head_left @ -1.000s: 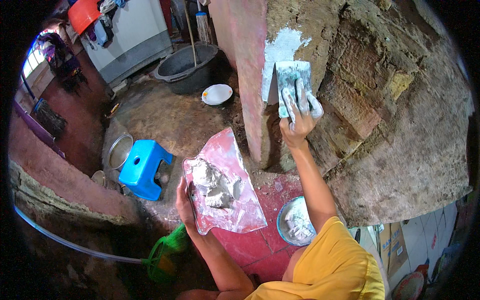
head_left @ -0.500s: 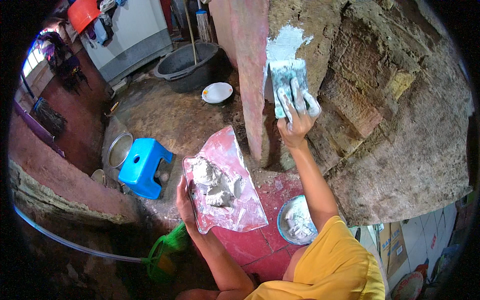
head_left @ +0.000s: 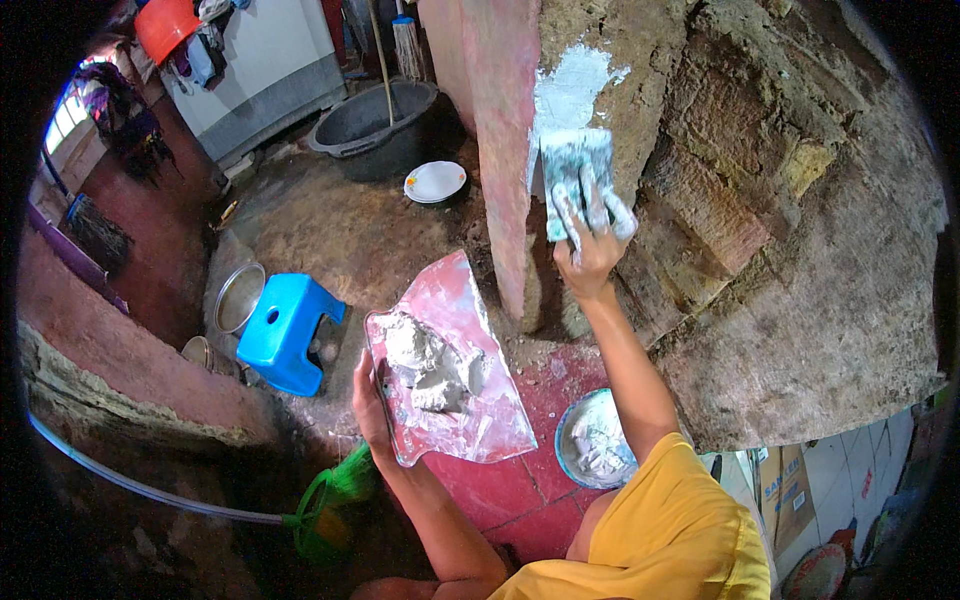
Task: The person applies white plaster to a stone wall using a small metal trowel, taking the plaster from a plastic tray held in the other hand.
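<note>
My left hand (head_left: 370,408) grips the left edge of a reddish-pink board (head_left: 449,293), which carries a heap of white putty (head_left: 412,345). My right hand (head_left: 597,255) holds a flat, wide putty scraper (head_left: 577,148), its fingers spread over the putty-smeared face and the thumb hidden beneath. The scraper lies against the rough brown wall end (head_left: 640,95), just below a patch of fresh white putty (head_left: 572,88). White putty coats the fingers of my right hand. Under my right forearm, a blue-rimmed bowl (head_left: 598,440) of white putty stands on red tiles.
A blue stool (head_left: 285,330) stands at left beside a round metal lid (head_left: 240,298). Farther back are a white plate (head_left: 435,182) and a big dark tub (head_left: 370,140) with a stick in it. A green broom (head_left: 325,500) lies near my left forearm. Broken masonry (head_left: 740,200) projects at right.
My right hand and the scraper have slid slightly down the wall. The left hand and the board have stayed almost still.
</note>
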Demonstrator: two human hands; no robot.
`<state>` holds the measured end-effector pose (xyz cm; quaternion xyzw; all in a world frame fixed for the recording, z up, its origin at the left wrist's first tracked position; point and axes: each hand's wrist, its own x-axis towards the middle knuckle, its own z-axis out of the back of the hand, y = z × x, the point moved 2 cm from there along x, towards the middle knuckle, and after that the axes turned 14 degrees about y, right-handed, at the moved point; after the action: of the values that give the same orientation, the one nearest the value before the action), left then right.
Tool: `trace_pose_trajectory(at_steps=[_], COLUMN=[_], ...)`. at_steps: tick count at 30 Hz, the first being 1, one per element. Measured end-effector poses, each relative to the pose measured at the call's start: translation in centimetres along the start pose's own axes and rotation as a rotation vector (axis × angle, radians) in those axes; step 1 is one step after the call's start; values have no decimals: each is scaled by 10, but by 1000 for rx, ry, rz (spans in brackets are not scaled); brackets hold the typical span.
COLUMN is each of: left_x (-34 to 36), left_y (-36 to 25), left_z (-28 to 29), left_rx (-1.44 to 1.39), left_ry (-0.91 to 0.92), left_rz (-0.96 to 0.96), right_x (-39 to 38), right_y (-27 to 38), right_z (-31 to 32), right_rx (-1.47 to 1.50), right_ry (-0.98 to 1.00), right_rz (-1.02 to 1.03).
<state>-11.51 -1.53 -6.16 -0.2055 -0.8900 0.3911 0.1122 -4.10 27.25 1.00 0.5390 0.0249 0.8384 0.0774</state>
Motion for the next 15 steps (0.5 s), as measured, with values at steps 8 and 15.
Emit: trace_pose_trajectory(at_steps=[8,15], left_x=[-4,-6], left_y=[-4,-8], left_z=[-16,-29], left_rx=[-64,-108], left_ry=[63,159], left_rz=[72,117], right_x=[3,25], right_y=[12,5], right_z=[20,12], right_rx=[-88,-164], right_ry=[-68,-61], right_rz=[46,23])
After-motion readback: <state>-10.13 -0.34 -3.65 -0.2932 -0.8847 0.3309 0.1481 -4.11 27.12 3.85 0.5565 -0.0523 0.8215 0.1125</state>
